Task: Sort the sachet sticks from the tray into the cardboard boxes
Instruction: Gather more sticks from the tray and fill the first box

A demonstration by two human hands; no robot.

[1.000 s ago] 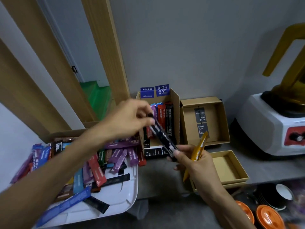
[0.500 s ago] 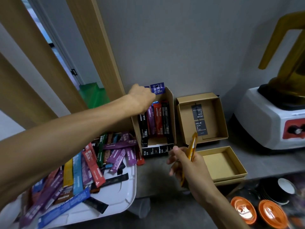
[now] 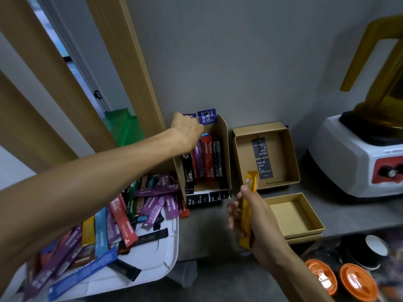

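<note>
Left grip (image 3: 187, 132) is at the top of the upright cardboard box (image 3: 224, 149), fingers down among the standing sticks. A black stick (image 3: 188, 168) sits directly under it. Can't tell if it's clamped or apart, fingers hidden. Right grip (image 3: 257, 221) is clamped on a yellow sachet stick (image 3: 246, 214), held upright. It's in front of that box, with the shallow open box (image 3: 305, 214) just to its right. The tray (image 3: 161, 264) with the loose sachet pile (image 3: 122, 214) is to its left, under the left forearm.
</note>
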